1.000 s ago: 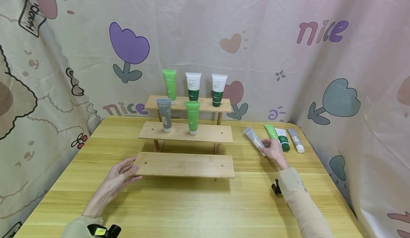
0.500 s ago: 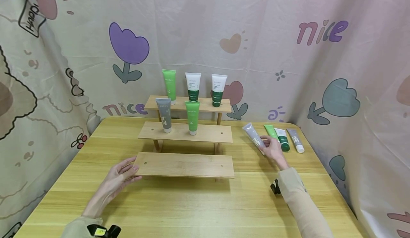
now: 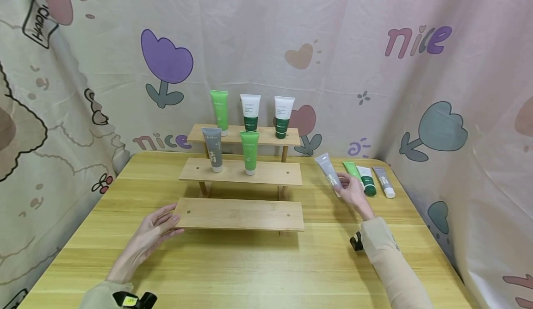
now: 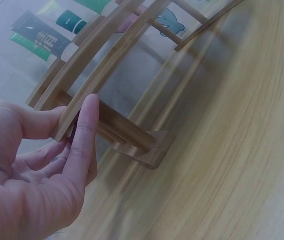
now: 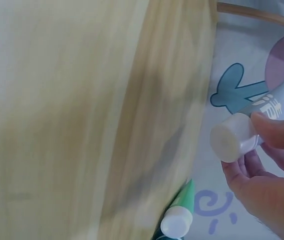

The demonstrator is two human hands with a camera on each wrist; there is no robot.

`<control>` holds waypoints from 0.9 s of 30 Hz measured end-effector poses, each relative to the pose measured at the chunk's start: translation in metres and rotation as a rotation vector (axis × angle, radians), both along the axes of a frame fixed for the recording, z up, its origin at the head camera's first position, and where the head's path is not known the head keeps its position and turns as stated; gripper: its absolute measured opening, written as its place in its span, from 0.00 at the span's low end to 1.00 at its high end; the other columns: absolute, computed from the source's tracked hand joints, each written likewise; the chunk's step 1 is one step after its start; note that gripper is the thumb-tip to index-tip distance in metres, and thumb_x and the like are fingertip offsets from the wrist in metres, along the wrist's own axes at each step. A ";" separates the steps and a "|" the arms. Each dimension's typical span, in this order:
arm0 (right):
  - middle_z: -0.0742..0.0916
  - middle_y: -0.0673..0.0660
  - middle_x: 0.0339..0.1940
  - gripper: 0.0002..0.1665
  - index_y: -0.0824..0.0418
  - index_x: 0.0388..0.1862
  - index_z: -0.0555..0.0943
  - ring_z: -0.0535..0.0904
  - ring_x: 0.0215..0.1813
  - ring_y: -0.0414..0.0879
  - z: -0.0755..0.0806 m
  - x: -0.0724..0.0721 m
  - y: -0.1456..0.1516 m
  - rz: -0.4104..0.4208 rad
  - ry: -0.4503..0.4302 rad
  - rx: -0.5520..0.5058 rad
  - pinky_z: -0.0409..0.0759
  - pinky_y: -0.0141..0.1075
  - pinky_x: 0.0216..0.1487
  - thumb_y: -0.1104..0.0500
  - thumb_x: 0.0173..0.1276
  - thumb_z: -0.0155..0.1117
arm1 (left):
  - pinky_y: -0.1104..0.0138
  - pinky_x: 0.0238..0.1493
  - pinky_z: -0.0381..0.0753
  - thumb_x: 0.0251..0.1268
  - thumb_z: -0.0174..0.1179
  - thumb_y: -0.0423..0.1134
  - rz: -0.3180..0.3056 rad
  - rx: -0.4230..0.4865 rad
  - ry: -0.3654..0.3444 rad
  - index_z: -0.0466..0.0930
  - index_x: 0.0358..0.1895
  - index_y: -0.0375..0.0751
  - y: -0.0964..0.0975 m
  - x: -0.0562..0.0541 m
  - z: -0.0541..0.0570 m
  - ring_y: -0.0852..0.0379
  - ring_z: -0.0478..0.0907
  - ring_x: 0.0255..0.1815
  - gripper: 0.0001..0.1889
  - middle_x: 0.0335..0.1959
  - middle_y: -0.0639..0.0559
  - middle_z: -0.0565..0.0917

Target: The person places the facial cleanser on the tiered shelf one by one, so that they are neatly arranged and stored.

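My right hand (image 3: 354, 191) pinches a grey squeeze tube (image 3: 328, 170) near its white cap, seen close in the right wrist view, where the cap (image 5: 227, 138) faces the camera. The tube is tilted and appears lifted off the table. At the lowest step's left end, my left hand (image 3: 154, 232) grips the board of a three-step wooden stand (image 3: 241, 214), thumb above and fingers below, as the left wrist view shows. On the middle step stand a grey tube (image 3: 214, 149) and a green tube (image 3: 250, 152). The top step bears another green tube (image 3: 220, 111) and two white-and-green tubes (image 3: 284, 117).
Right of my right hand lie a green tube (image 3: 352, 170), a white-and-green tube (image 3: 367, 181) and a grey tube (image 3: 384, 182) on the wooden table (image 3: 250, 272). A patterned cloth (image 3: 341, 82) hangs behind and along both sides.
My right hand has raised the grey tube and drawn it slightly left, tipping it more upright. The left hand stays on the lowest step.
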State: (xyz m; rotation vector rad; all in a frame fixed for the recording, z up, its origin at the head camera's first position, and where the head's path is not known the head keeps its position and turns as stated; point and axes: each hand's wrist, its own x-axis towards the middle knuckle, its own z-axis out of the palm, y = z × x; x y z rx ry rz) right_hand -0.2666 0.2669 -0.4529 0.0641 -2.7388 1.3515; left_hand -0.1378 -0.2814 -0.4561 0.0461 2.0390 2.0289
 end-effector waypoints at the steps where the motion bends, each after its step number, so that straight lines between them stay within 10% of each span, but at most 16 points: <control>1: 0.79 0.81 0.61 0.31 0.78 0.68 0.69 0.78 0.60 0.71 0.001 0.000 -0.001 0.007 0.003 -0.012 0.80 0.59 0.67 0.74 0.65 0.61 | 0.73 0.56 0.87 0.81 0.50 0.36 0.000 -0.001 0.000 0.32 0.79 0.25 0.000 0.000 0.000 0.78 0.77 0.49 0.40 0.78 0.19 0.33; 12: 0.80 0.79 0.60 0.31 0.76 0.67 0.71 0.79 0.60 0.68 0.014 0.003 -0.011 0.037 0.020 -0.133 0.83 0.51 0.66 0.73 0.65 0.65 | 0.72 0.57 0.87 0.80 0.51 0.37 -0.001 -0.008 0.002 0.32 0.79 0.26 0.000 0.000 -0.002 0.85 0.72 0.49 0.41 0.78 0.20 0.32; 18: 0.79 0.76 0.62 0.34 0.74 0.69 0.69 0.78 0.61 0.64 0.022 0.006 -0.015 0.052 -0.009 -0.196 0.81 0.50 0.68 0.70 0.64 0.67 | 0.72 0.58 0.87 0.80 0.51 0.38 0.004 -0.034 -0.018 0.33 0.80 0.28 0.000 0.000 -0.001 0.61 0.67 0.68 0.40 0.79 0.21 0.31; 27: 0.79 0.75 0.63 0.35 0.74 0.68 0.69 0.77 0.64 0.64 0.034 0.008 -0.024 0.084 -0.005 -0.256 0.79 0.50 0.71 0.68 0.64 0.69 | 0.72 0.57 0.87 0.80 0.51 0.37 -0.001 -0.010 0.003 0.32 0.79 0.25 0.000 0.000 -0.001 0.86 0.71 0.49 0.41 0.78 0.20 0.33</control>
